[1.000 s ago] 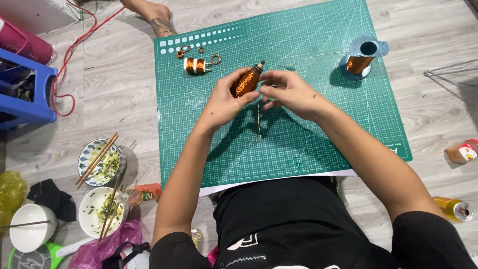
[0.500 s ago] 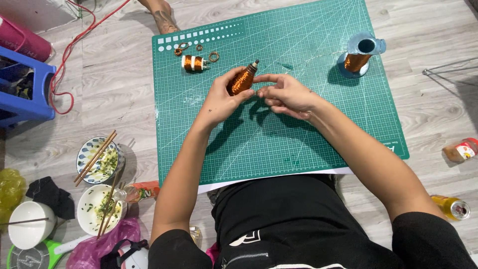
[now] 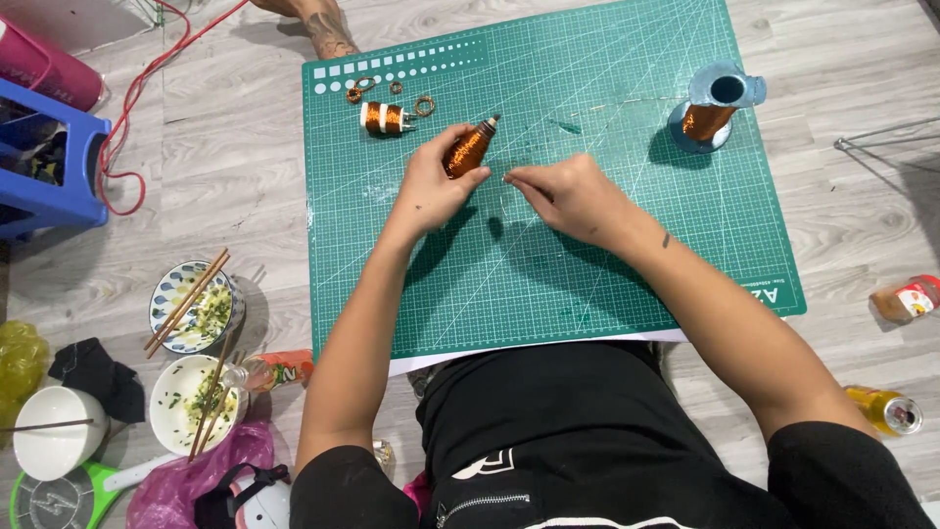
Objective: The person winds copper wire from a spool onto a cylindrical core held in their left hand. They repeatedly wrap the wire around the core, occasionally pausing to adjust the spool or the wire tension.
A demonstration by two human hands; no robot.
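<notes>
head view, looking down over a green cutting mat (image 3: pixel 607 264) laid on a grey wood-look floor (image 3: pixel 225 206). left hand (image 3: pixel 436 186) above the mat's upper middle, fingers clamped around a small bobbin of copper wire (image 3: pixel 468 152), tilted, dark tip pointing up and to the right. right hand (image 3: pixel 568 196) just beside it on the right, thumb and forefinger pinched together close to the bobbin's lower end; too fine to tell whether a strand sits between them. near the mat's top left, a second wound copper coil (image 3: pixel 385 118) lying on its side, with a few small copper rings (image 3: pixel 392 93) just above and beside it. at the mat's upper right, well apart from both hands, an upright blue spool of copper wire (image 3: pixel 707 110). off the mat to the left, two bowls with chopsticks (image 3: pixel 196 304), a white bowl (image 3: pixel 54 431), a blue plastic stool (image 3: pixel 54 167) and a red cable (image 3: pixel 147 93). at the top edge, another person's foot (image 3: pixel 318 24). to the right on the floor, a small bottle (image 3: pixel 906 299) and a yellow can (image 3: pixel 881 409).
</notes>
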